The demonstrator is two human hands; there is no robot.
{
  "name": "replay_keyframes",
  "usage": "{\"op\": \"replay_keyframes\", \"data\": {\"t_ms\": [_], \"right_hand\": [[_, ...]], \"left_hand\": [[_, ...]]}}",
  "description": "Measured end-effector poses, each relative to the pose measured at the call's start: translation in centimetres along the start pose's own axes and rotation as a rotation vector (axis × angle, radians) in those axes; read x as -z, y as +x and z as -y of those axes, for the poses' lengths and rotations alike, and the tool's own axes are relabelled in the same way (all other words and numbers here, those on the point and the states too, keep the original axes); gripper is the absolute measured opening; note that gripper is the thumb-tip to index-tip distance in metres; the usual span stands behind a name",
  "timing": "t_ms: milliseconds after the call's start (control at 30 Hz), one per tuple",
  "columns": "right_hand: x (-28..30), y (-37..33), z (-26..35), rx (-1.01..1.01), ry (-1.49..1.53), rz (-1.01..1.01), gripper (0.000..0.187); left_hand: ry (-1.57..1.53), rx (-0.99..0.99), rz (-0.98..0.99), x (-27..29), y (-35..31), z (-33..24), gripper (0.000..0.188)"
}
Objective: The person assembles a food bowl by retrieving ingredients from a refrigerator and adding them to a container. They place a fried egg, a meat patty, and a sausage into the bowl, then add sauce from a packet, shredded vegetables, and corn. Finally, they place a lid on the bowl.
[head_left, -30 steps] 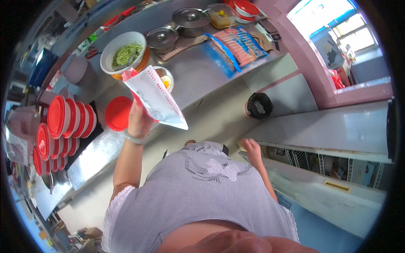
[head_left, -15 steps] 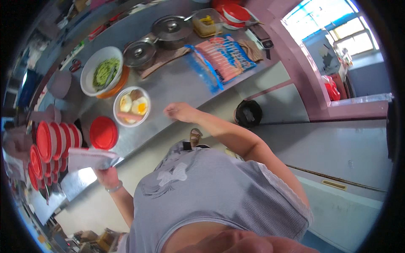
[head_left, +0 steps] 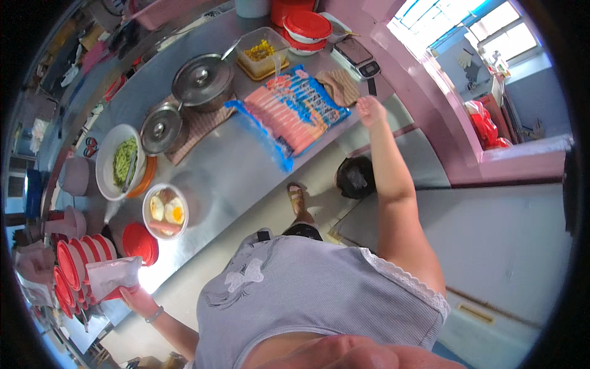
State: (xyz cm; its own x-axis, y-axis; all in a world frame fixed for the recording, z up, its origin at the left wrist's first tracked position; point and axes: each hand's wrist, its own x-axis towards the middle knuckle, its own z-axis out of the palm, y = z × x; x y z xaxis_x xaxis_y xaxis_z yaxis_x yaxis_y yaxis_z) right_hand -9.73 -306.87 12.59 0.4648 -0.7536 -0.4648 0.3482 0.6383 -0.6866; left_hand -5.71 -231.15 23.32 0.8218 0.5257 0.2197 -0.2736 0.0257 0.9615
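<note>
My left hand (head_left: 136, 299) grips a pale silvery pouch (head_left: 114, 275) by its lower edge, in front of the stacked red-lidded containers (head_left: 75, 263). At the counter's right end, my right hand (head_left: 371, 112) hovers near a folded brown striped cloth (head_left: 339, 87), its fingers curled with nothing seen in them. A blue-and-clear bag of pink sausages (head_left: 294, 114) lies left of that cloth. On the counter between my hands stands a white bowl (head_left: 187, 212) holding two egg halves and a sausage. A round red lid (head_left: 141, 243) sits close to this bowl.
Two lidded metal pots (head_left: 203, 79) stand on a striped cloth behind the bowl. To their left is a white bowl of shredded greens (head_left: 125, 161). A tub of yellow food (head_left: 260, 52), a kitchen scale (head_left: 367, 67) and red-lidded bowls (head_left: 307, 27) line the back right. Below is a bin (head_left: 355, 176).
My right hand has swung right and away from the bowl, over to the folded cloth. My left hand still holds the pouch, now slightly lower and farther left. The whole view has shifted.
</note>
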Motion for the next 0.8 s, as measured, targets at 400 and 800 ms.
{"op": "replay_keyframes", "data": {"t_ms": [400, 800], "right_hand": [[1.7, 20.1, 7.5, -0.373, -0.096, -0.079, 0.006], [-2.0, 21.7, 9.0, -0.497, -0.101, -0.263, 0.010]], "left_hand": [[-0.380, 0.229, -0.104, -9.7, -6.4, -0.3, 0.044], [-0.416, 0.174, -0.096, -14.0, -8.7, -1.5, 0.041]]}}
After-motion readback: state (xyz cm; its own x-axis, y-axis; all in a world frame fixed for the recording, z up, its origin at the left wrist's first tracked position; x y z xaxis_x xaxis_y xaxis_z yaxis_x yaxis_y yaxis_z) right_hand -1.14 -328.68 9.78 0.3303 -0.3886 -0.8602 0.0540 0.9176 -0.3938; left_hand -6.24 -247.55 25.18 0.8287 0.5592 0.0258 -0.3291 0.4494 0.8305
